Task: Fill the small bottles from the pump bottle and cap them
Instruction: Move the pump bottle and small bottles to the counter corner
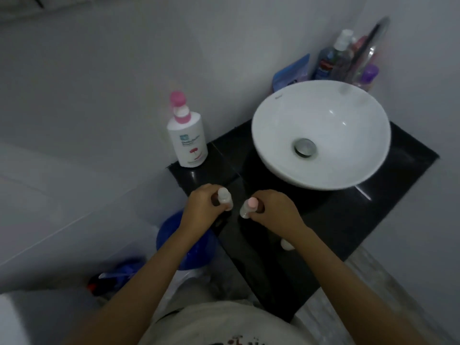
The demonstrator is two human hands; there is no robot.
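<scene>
While left hand (201, 205) fingers curl around one small bottle (225, 199), right hand (273, 210) pinches a pink-capped bottle (249, 207).

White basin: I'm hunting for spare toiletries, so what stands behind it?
Behind the white basin stand a blue pouch, several bottles and a purple-capped bottle. The rim covers their bases.

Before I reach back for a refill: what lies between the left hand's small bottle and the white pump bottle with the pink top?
Only bare black countertop, in the head view, between small bottle and pump bottle.
</scene>
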